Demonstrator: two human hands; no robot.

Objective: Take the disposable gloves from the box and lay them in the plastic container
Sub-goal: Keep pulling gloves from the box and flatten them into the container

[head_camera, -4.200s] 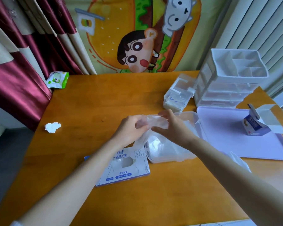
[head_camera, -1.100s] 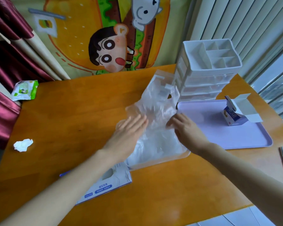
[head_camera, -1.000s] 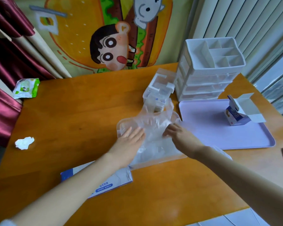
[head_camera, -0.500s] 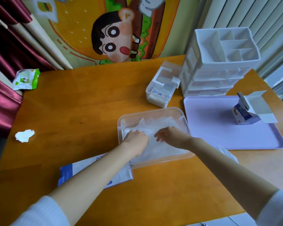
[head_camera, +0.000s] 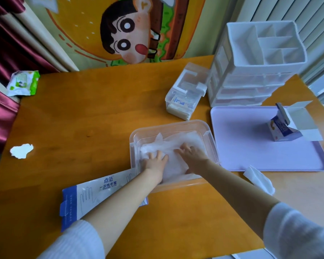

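A clear plastic container (head_camera: 171, 126) sits at the middle of the wooden table. A layer of thin, translucent disposable gloves (head_camera: 185, 140) lies inside it. My left hand (head_camera: 155, 161) lies flat on the gloves at the container's near left, fingers spread. My right hand (head_camera: 192, 156) presses on the gloves beside it, fingers stretched forward. The flat white and blue glove box (head_camera: 90, 195) lies on the table to the near left, partly under my left forearm.
A lilac tray (head_camera: 251, 150) with a small open carton (head_camera: 286, 126) lies right of the container. A white drawer organiser (head_camera: 256, 62) and a small clear box (head_camera: 187, 92) stand behind. A crumpled tissue (head_camera: 22, 150), a wipes pack (head_camera: 23, 83) and a loose glove (head_camera: 259, 181) lie around.
The gloves were held up over the container, then lowered into it. Both hands came down and now press them flat.
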